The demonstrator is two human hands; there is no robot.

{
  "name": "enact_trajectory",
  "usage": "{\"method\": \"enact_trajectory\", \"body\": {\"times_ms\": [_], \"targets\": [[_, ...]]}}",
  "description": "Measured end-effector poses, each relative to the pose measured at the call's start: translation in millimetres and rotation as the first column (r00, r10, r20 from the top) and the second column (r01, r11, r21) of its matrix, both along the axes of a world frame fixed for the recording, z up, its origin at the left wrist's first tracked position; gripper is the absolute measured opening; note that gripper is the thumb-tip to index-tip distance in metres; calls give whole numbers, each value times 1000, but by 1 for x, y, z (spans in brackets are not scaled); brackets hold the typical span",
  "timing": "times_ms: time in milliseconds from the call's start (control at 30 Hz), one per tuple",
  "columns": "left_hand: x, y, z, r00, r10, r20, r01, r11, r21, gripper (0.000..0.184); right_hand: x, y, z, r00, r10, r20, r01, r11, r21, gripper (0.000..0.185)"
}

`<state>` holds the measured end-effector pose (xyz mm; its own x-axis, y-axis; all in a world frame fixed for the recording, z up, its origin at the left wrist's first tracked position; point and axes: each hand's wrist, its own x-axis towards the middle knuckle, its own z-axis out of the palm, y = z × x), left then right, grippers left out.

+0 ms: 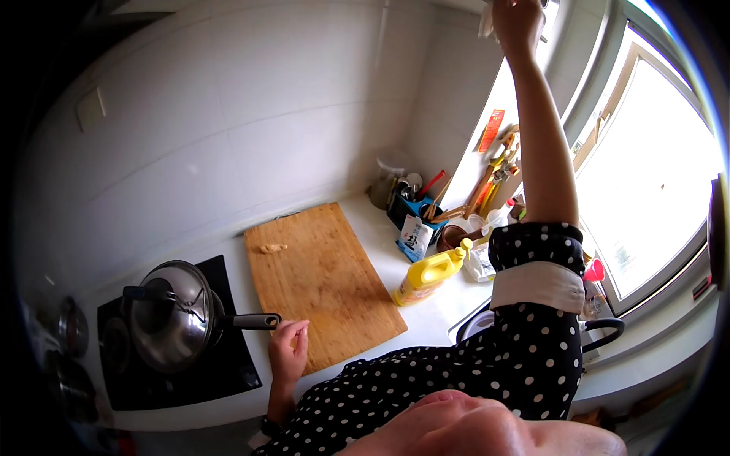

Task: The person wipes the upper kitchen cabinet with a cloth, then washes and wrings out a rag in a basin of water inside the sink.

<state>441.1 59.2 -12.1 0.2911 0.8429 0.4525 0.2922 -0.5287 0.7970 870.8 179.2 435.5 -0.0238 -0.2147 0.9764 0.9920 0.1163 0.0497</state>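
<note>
On the smooth white counter (pixel 382 254), left side: domed, shiny metal lid (pixel 171 330) atop round pan (pixel 218 318) with straight black handle (pixel 255 321), set on flat black glass cooktop (pixel 228 372). Beside it, rectangular wooden cutting board (pixel 319 281), scuffed grain, bearing a knobbly tan root (pixel 272 248). Left hand (pixel 289 349) near handle tip, at board edge; grip released, fingers loosely bent. Right hand (pixel 520 26) raised, cropped at top of view; cannot tell its grip.

Daylight pours from the tall, pale-framed glass window (pixel 661 175), its pane blown out to white. The glossy white tiled wall (pixel 296 99) dims to grey leftward; the domed, silvery metal lid (pixel 182 327) catches highlights. Fisheye distortion bends straight edges; black vignetting rounds the corners.
</note>
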Motion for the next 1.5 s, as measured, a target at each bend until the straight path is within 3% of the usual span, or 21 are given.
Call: {"method": "enact_trajectory", "body": {"times_ms": [67,100,233,367,433,467,533,567,600,667,700,767,833,900,933,1033,1167,1267,1367,1433,1500], "targets": [[2,0,-3,1000,26,12,-26,1000,-5,11,-28,-9,-21,997,29,78,-28,1000,-4,9],[6,1,-5,999,19,27,-19,1000,-9,11,-23,-12,-22,942,-112,317,89,992,88,11],[12,3,-1,998,-58,-25,58,998,5,11,-24,-16,-16,979,-166,121,160,986,54,9],[26,-1,11,994,-111,19,111,994,7,12,-2,-14,-33,961,-45,273,24,997,78,16],[27,-8,13,990,-142,9,142,990,-6,12,55,-14,-64,968,-183,171,221,945,-242,23],[26,-10,13,986,-167,-5,167,986,4,12,48,-32,-90,942,-73,-327,-79,900,-428,14],[25,-9,14,981,-193,-2,193,981,8,12,22,-69,-145,558,89,-825,-592,739,-322,23],[24,-10,15,979,-205,-2,205,979,3,12,22,-73,-177,423,206,-882,-737,645,-203,28],[25,-9,18,974,-225,17,225,974,11,11,55,-61,-241,538,360,-762,-791,528,-309,34],[33,-3,27,963,-269,37,268,963,11,11,20,-88,-295,190,433,-881,-968,234,-94,45],[39,0,27,949,-298,103,299,954,2,11,-52,-124,-292,-266,258,-929,-947,110,302,47],[55,6,25,897,-346,276,378,923,-71,13,-97,-151,-327,-452,250,-856,-884,-3,467,26],[73,10,26,815,-352,460,493,839,-231,17,-122,-171,-366,-420,199,-885,-901,22,433,46],[95,8,41,749,-358,558,610,702,-368,20,-146,-195,-390,-538,161,-827,-835,30,549,43],[106,5,47,718,-380,583,663,627,-408,20,-163,-204,-390,-546,133,-827,-814,150,562,22],[141,-10,35,633,-496,594,767,505,-396,19,-172,-235,-408,-598,93,-796,-770,210,603,15],[179,-29,15,603,-446,662,792,434,-429,19,-156,-277,-426,-624,91,-776,-709,352,611,21],[213,-53,13,558,-332,761,828,290,-480,22,-128,-321,-442,-548,-11,-837,-800,300,520,18],[265,-84,-6,624,-296,723,770,389,-505,23,-95,-361,-459,-299,-19,-954,-851,458,257,14],[301,-100,-3,699,-233,677,683,499,-533,17,-70,-389,-469,-253,-55,-966,-819,544,183,12],[332,-106,-5,657,-211,724,732,407,-546,18,-48,-416,-479,-288,-87,-954,-770,614,177,20]]}}
